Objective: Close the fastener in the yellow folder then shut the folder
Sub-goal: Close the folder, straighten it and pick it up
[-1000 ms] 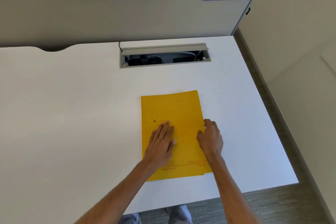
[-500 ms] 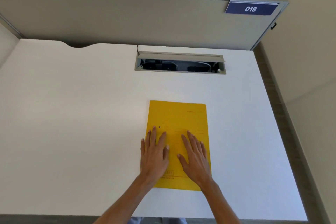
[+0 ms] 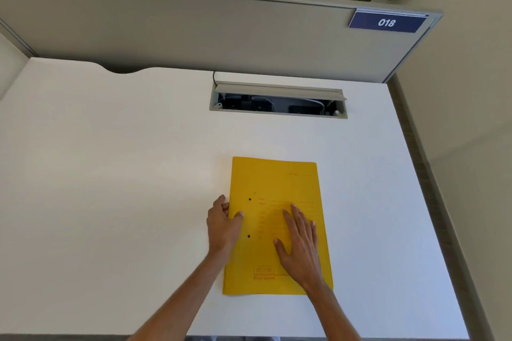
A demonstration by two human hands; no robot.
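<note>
My left hand [image 3: 223, 225] curls around the folder's left edge, thumb on top of the cover and fingers tucked at the spine side — a light pinch on that edge. My right hand [image 3: 300, 243] lies flat and open on the cover, palm down, fingers spread and pointing away from me, gripping nothing. The yellow folder [image 3: 274, 183] lies shut under both hands on the white desk [image 3: 124, 174], its long axis running away from me toward the cable tray [image 3: 278, 102] and the partition [image 3: 194, 33]; the spine is on the left, so my left hand is the nearer one to it and the right covers the free side. Two small dark holes [image 3: 249, 199] show near the spine. The fastener itself is hidden beneath the cover, so I cannot tell whether it is closed. The printing on the cover is too faint to read.
</note>
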